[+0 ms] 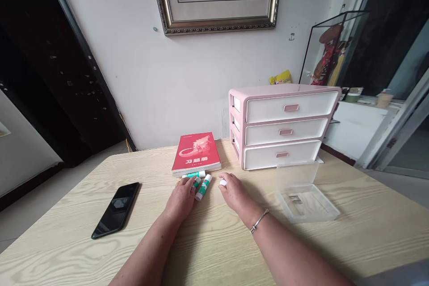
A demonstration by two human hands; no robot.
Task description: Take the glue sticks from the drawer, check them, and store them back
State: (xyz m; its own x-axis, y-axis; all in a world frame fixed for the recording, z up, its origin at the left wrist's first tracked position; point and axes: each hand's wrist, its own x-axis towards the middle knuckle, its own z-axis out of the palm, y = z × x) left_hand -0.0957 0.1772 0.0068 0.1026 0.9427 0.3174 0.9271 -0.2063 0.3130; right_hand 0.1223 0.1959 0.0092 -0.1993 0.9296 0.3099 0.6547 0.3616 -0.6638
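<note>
Three green-and-white glue sticks lie on the wooden table (83,187) in front of a red book (196,153). My left hand (182,197) lies palm down with its fingertips on one glue stick (195,182). A second glue stick (203,187) lies just right of those fingers, and a third (194,174) rests against the book's near edge. My right hand (234,193), with a silver bracelet at the wrist, is curled around a small white cap-like object (223,183) at its fingertips.
A pink and white three-drawer organiser (284,127) stands behind my right hand, all drawers closed. An open clear plastic box (304,199) lies to the right. A black phone (116,209) lies to the left. A framed picture hangs on the wall.
</note>
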